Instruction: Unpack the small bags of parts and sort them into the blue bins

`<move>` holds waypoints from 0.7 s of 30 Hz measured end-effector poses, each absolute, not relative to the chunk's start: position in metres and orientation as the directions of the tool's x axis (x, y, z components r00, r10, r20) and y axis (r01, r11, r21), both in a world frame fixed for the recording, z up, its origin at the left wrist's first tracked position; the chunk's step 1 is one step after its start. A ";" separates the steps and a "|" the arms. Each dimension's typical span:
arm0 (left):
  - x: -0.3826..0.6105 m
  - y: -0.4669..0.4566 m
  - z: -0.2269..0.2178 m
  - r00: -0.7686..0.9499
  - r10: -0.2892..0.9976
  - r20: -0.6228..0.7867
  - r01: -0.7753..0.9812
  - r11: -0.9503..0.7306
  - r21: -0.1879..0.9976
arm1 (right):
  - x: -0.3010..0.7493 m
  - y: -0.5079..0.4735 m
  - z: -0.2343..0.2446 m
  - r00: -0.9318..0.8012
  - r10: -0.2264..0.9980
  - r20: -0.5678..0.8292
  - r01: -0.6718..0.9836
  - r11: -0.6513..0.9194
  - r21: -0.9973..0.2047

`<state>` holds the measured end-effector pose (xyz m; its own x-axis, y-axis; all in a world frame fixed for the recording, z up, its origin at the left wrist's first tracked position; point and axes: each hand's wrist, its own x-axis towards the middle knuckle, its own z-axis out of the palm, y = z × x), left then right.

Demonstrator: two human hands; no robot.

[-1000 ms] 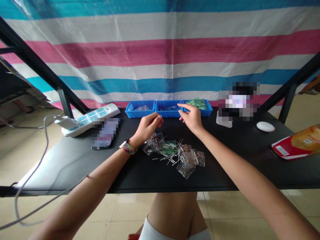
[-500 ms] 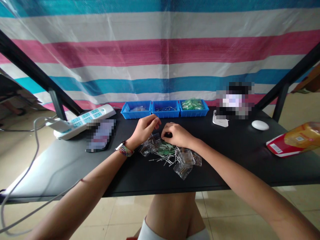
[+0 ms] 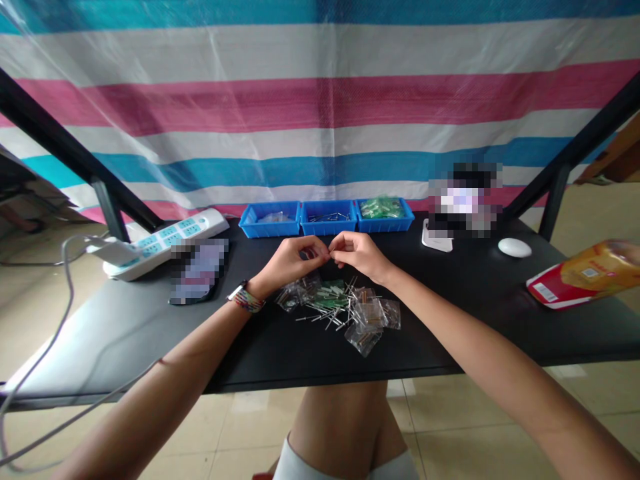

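My left hand (image 3: 291, 261) and my right hand (image 3: 361, 255) meet at the fingertips above the far side of a mixed pile. Both are pinched closed; whatever lies between the fingers is too small or hidden to name. Below them the pile holds silver rivets (image 3: 323, 315), green pieces (image 3: 333, 293) and small clear bags (image 3: 369, 315) with brownish contents. More clear bags (image 3: 295, 297) lie at the pile's left, near my left wrist. Behind my hands three blue bins stand in a row: the left bin (image 3: 270, 230) holds clear bags, the middle bin (image 3: 329, 227) metal pins, the right bin (image 3: 385, 227) green packets.
On the black table (image 3: 280, 363) a white power strip (image 3: 173, 237) and a blurred-out flat object (image 3: 200, 272) lie at left. To the right are a white square item (image 3: 437, 237), a white rounded case (image 3: 515, 248) and a bottle (image 3: 585, 275) on its side. A striped sheet (image 3: 320, 100) hangs behind.
My right hand has risen from the pile and moved forward to my left hand. Their fingertips, apart before, now touch. The view has shifted slightly.
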<state>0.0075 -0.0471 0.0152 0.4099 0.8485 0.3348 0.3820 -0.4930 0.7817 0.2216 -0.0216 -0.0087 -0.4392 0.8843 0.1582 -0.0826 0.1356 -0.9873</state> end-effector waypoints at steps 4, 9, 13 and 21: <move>0.007 -0.046 0.016 0.391 0.851 0.351 0.340 -0.488 0.804 | 0.221 -0.024 -0.008 -0.402 0.907 0.122 -0.135 0.072 -0.988; 0.007 -0.043 0.012 0.336 0.867 0.369 0.177 -0.442 0.879 | 0.221 -0.024 -0.010 -0.346 0.911 0.223 -0.073 0.211 -0.975; 0.009 -0.044 0.012 0.330 0.885 0.328 0.057 -0.365 0.929 | 0.219 -0.025 -0.012 -0.327 0.887 0.327 0.009 0.349 -0.937; 0.009 -0.043 0.014 0.296 0.890 0.347 -0.014 -0.359 0.933 | 0.221 -0.023 -0.009 -0.310 0.913 0.266 -0.166 0.223 -0.960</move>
